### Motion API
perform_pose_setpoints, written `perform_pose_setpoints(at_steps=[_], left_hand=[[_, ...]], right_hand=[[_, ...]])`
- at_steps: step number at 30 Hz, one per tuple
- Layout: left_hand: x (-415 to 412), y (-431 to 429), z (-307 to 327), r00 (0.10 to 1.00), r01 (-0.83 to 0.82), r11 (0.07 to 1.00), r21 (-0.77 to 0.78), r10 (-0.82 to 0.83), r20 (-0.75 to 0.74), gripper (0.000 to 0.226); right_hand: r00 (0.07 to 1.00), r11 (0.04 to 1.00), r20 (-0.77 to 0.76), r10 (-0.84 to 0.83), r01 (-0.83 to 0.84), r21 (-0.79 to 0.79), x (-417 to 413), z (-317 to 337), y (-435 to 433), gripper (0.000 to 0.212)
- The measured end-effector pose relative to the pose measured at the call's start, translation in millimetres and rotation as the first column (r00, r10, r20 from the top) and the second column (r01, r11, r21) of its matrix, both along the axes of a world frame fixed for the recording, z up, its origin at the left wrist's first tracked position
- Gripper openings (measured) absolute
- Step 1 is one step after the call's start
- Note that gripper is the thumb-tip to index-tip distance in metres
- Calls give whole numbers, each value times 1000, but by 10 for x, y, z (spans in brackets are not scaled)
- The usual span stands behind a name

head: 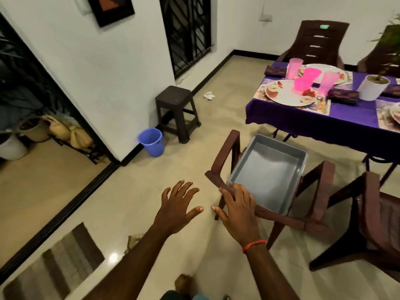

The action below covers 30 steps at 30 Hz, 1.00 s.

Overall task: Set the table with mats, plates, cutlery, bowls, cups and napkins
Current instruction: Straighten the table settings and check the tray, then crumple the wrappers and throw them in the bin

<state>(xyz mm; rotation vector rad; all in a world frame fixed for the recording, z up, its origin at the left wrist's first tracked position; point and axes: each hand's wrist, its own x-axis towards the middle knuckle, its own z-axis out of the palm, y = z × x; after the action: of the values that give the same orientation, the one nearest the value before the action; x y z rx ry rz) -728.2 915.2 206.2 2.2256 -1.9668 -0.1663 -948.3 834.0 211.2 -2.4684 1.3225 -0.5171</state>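
Observation:
My left hand point(178, 205) hovers over the floor with its fingers spread and holds nothing. My right hand point(237, 210) is open too, fingers over the near corner of a brown chair point(225, 156) that carries an empty grey tray point(257, 172). At the far right stands the table under a purple cloth point(303, 120). On it lie patterned mats point(324, 108), white floral plates point(281, 93), pink cups point(304, 80) and dark folded napkins point(343, 95). No cutlery or bowl is clearly visible.
A white plant pot point(373, 87) stands on the table. Brown chairs sit behind it point(320, 40) and at the near right point(372, 215). A dark stool point(176, 111) and a blue bucket point(151, 141) stand by the wall. A striped rug point(60, 260) lies bottom left.

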Motion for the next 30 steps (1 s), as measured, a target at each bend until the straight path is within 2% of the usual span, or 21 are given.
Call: perform_pose_setpoints(at_steps=[3,11,18,25,30], left_hand=[[142,171,-6,999,-51,999,9,51,-18,65],[513,492,-23,983,-144,990,14,144,-115,67],[1084,941,51,966,-206,977,50,211,-147,67],[1788,1497,-119,933,-280,957,81,291,-210,87],[2070,1819,-318,875,-345,925,160,379,-303,77]], right_hand=[[998,998,17,53,-53,-29,207,-25,104,48],[982,986,-103,158,-163,-41,730,-6,350,51],[960,972,-156,233,-231,33,1387,-46,665,51],[943,950,-124,310,-302,79,2230,-207,1016,53],[919,917,-108,380,-360,171,2715,-288,1216,56]])
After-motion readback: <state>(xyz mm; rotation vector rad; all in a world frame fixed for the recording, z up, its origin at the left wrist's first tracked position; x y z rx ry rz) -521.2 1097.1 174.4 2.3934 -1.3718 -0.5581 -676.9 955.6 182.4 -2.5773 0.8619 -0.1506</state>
